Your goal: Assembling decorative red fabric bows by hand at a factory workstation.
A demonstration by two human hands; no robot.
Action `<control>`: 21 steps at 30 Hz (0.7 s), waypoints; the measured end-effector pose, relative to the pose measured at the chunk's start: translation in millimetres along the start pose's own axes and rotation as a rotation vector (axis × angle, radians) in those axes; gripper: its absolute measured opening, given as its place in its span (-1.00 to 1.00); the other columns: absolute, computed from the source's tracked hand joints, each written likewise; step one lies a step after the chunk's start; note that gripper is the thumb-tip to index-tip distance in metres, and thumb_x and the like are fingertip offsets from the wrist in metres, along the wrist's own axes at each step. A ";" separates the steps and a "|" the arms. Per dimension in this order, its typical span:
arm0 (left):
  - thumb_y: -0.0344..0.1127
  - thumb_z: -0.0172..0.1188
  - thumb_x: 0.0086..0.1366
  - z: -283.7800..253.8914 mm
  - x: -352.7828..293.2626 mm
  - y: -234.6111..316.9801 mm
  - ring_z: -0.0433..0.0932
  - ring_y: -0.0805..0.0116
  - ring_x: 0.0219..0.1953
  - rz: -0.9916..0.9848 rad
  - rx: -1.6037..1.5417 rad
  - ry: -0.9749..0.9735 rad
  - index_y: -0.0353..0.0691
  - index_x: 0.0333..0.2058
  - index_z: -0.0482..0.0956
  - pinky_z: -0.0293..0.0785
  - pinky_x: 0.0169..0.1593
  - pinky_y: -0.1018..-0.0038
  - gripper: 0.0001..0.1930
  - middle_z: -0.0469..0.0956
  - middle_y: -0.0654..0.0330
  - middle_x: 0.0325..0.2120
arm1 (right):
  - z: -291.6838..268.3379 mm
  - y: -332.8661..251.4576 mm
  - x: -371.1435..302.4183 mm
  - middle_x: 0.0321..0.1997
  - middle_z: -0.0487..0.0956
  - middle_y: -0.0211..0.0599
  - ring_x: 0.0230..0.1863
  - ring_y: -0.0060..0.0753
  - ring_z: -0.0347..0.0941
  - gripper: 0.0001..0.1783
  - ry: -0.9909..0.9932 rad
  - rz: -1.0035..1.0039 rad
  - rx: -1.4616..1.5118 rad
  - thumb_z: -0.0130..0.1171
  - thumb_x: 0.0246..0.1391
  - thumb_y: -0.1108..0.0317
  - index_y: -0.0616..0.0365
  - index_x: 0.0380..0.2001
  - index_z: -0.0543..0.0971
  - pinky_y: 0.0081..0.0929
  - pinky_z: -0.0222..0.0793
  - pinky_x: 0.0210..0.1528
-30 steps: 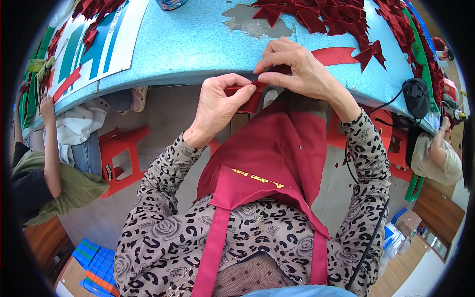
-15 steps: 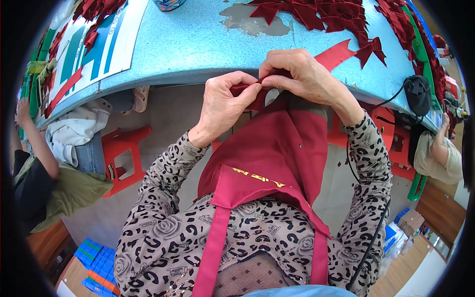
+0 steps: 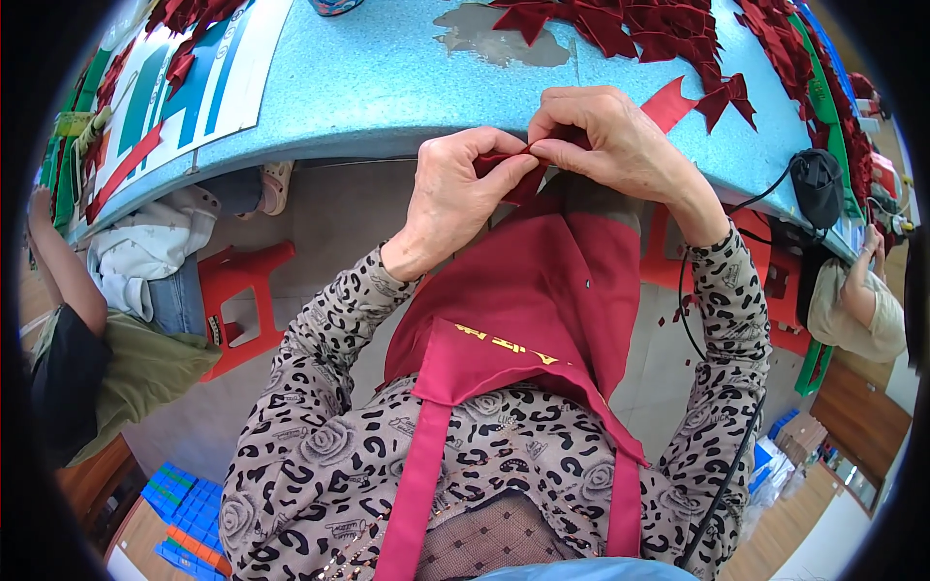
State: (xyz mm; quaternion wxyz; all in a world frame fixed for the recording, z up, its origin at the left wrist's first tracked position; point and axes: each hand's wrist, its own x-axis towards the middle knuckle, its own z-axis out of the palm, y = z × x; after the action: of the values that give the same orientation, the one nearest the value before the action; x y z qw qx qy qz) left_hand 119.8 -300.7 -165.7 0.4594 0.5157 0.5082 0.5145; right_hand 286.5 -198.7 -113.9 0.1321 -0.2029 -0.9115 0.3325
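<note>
Dark red ribbon (image 3: 525, 188) sits between the two hands, just off the near edge of the table (image 3: 368, 102), above the lap. Left hand (image 3: 453, 198): thumb and index finger clamped together on the ribbon, a fold of it showing in the loop between them and a short tail hanging below the thumb. Right hand (image 3: 608, 137): thumb and index tips pinched on the same piece, directly beside the left tips, the two pinches practically touching; more dark red shows inside the curl of its fingers. Exact form of the fold at the tips: cannot tell, covered by the fingers. Ribbon material appears soft, with a matte, velvety nap. Tabletop is pale blue and finely speckled, its front edge bowed by the lens, with an irregular grey patch (image 3: 499, 39) where the surface looks worn. Beyond the right hand, a flat, brighter red strip (image 3: 670, 103) lies on the table, its far end notched. Just past it, a heap of dark red bows (image 3: 668, 31), pointed tails overlapping. Black pouch (image 3: 817, 189), soft-sided, hangs at the table edge, right. Apron (image 3: 523, 290) is smooth wine-red cloth, yellow print on the folded bib; sleeves are patterned grey-beige knit.
</note>
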 end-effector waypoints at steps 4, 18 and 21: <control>-0.43 0.22 0.21 -4.8 -0.4 1.6 0.57 0.57 -0.48 -0.045 -0.044 -0.004 -0.39 -0.33 0.61 0.49 -0.41 0.63 -0.88 0.62 0.19 -0.52 | 4.1 -8.2 3.9 -0.51 0.46 -0.26 -0.50 -0.34 0.42 -0.91 0.024 -0.002 -0.083 0.17 -0.01 0.49 0.30 -0.46 0.50 -0.47 0.32 -0.45; -0.46 0.15 0.25 -30.4 -0.1 -13.4 0.56 0.57 -0.35 -0.074 0.051 -0.196 -0.42 -0.22 0.56 0.52 -0.25 0.62 -0.84 0.62 0.21 -0.42 | 24.5 -13.4 11.1 -0.50 0.48 -0.26 -0.50 -0.40 0.47 -0.91 0.064 0.096 -0.135 0.20 -0.04 0.51 0.32 -0.46 0.51 -0.52 0.38 -0.45; -0.46 0.16 0.24 -29.8 1.1 -15.4 0.56 0.56 -0.35 -0.071 0.058 -0.186 -0.42 -0.23 0.56 0.52 -0.24 0.61 -0.84 0.62 0.20 -0.42 | 25.6 -10.7 10.8 -0.50 0.48 -0.27 -0.50 -0.42 0.47 -0.91 0.061 0.091 -0.138 0.21 -0.03 0.51 0.32 -0.46 0.51 -0.53 0.38 -0.45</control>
State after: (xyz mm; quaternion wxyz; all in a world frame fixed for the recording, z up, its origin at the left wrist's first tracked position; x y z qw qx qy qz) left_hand 89.2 -300.1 -179.6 0.5074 0.5561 0.4957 0.4330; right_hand 264.3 -215.4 -124.7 0.1303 -0.2627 -0.9177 0.2680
